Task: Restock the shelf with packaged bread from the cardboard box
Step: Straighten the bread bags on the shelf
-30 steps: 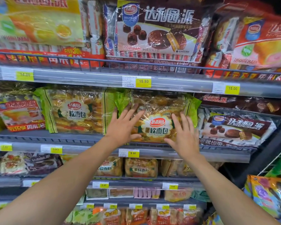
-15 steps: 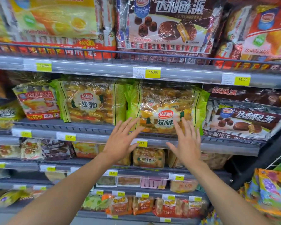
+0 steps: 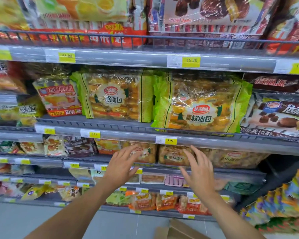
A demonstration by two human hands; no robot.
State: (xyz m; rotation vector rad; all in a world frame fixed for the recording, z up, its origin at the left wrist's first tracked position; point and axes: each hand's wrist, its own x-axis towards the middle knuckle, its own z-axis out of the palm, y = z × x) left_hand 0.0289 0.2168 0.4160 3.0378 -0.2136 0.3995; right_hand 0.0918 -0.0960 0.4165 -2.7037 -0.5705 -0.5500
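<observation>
Two green-edged clear bags of soft bread stand upright on the grey middle shelf (image 3: 110, 125): the right bag (image 3: 199, 107) leans at the shelf's front rail, the left bag (image 3: 114, 96) stands further back. My left hand (image 3: 123, 165) and my right hand (image 3: 199, 171) hover below that shelf with fingers spread, holding nothing and clear of the bags. A flap of the cardboard box (image 3: 178, 229) shows at the bottom edge, on the floor.
The top shelf carries large packs of chocolate pies (image 3: 211, 12) and egg-yolk pies (image 3: 79, 9). More pie packs (image 3: 280, 116) stand right of the bread. Lower shelves hold smaller bread bags (image 3: 173, 156). A rack of colourful bags (image 3: 286, 200) juts out at the lower right.
Both hands let go of the right bread bag and dropped back below the middle shelf, fingers spread. The view has tilted down, and the box flap has come into sight.
</observation>
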